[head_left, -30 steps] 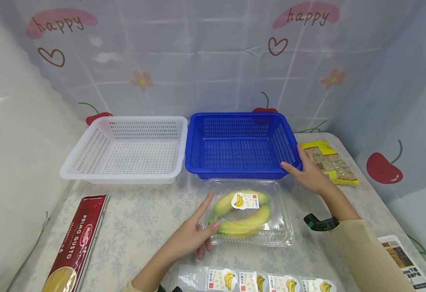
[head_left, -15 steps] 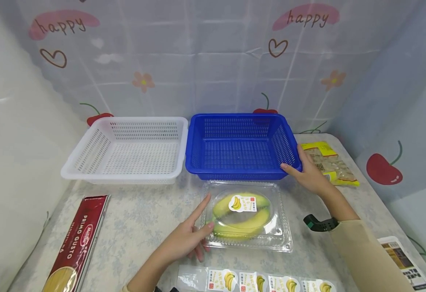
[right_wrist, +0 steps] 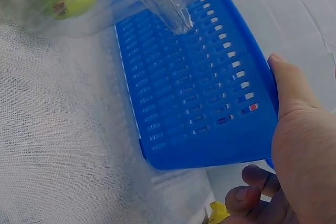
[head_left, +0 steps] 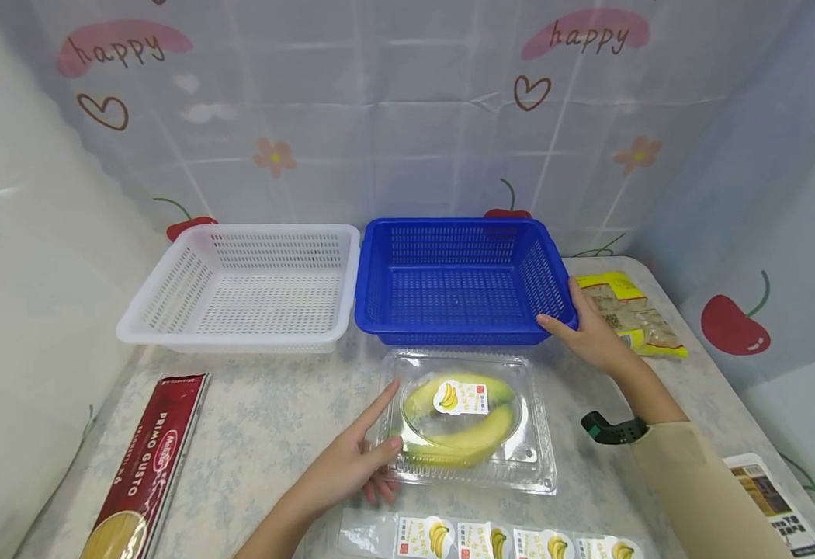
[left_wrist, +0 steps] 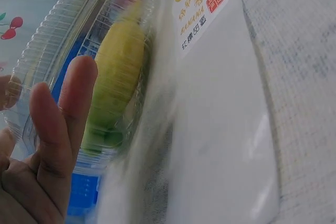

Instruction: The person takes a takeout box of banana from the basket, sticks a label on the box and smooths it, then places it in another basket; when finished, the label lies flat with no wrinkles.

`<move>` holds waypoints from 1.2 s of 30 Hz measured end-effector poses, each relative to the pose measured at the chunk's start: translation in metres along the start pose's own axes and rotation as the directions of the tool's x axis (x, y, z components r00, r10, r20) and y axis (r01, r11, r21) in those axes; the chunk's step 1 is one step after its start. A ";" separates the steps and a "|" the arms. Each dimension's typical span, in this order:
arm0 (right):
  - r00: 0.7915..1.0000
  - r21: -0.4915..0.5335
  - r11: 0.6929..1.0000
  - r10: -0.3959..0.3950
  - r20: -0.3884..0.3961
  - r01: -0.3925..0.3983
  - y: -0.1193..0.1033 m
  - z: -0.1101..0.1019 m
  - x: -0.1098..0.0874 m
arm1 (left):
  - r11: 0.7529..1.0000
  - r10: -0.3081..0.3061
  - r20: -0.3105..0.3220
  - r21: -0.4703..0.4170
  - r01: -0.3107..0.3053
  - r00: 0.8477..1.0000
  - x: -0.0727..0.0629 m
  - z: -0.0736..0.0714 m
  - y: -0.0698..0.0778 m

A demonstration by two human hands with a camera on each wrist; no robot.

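Observation:
A clear plastic clamshell box (head_left: pixel 543 473) with bananas (head_left: pixel 473 439) inside lies in front of the baskets, a banana label (head_left: pixel 462 397) on its lid. My left hand (head_left: pixel 341 466) is at the box's left edge. Its index finger is straight, and its thumb tip overlaps the edge. In the left wrist view two fingers (left_wrist: pixel 79 90) of that hand stand extended beside the box. My right hand (head_left: pixel 596 334) grips the right front corner of a blue basket (head_left: pixel 452 338), thumb over the rim. In the right wrist view its other fingers (right_wrist: pixel 244 198) are curled outside the wall.
A white basket (head_left: pixel 240 338) stands left of the blue one. A red spaghetti pack (head_left: pixel 149 458) lies at the left, and a yellow-edged food bag (head_left: pixel 641 318) at the right. A strip of banana labels (head_left: pixel 372 536) lies in front. A printed packet (head_left: pixel 774 505) sits at the right edge.
The banana box has slid towards me and slightly left. My left hand has moved left and towards me with it, its thumb drawing back to the box's edge. The right hand stays on the basket.

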State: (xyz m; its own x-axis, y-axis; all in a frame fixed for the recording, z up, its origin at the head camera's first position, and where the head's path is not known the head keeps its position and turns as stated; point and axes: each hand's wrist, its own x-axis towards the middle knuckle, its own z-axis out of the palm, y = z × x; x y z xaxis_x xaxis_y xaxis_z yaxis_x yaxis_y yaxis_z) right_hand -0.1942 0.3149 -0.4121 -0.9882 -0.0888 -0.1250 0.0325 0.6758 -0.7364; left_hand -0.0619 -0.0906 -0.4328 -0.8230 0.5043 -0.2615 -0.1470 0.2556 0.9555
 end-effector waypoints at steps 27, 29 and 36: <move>0.998 0.036 0.998 -0.055 -0.006 0.055 0.005 0.001 0.002 | 0.993 0.117 -0.006 -0.005 -0.117 0.993 -0.045 -0.019 0.038; 0.999 0.036 0.998 -0.052 -0.006 0.052 0.006 0.001 0.003 | 0.990 0.139 -0.013 0.003 -0.139 0.990 -0.044 -0.022 0.044; 0.998 0.042 0.998 -0.055 -0.010 0.056 0.006 0.001 0.003 | 0.983 0.180 -0.054 0.033 -0.178 0.982 -0.035 -0.034 0.067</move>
State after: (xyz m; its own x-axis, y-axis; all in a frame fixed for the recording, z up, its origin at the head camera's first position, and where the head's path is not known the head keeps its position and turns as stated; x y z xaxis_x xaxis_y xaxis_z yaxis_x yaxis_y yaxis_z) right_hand -0.1968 0.3174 -0.4175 -0.9899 -0.1189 -0.0775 -0.0165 0.6387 -0.7693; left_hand -0.0620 -0.1189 -0.3551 -0.8644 0.4968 -0.0778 0.0201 0.1889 0.9818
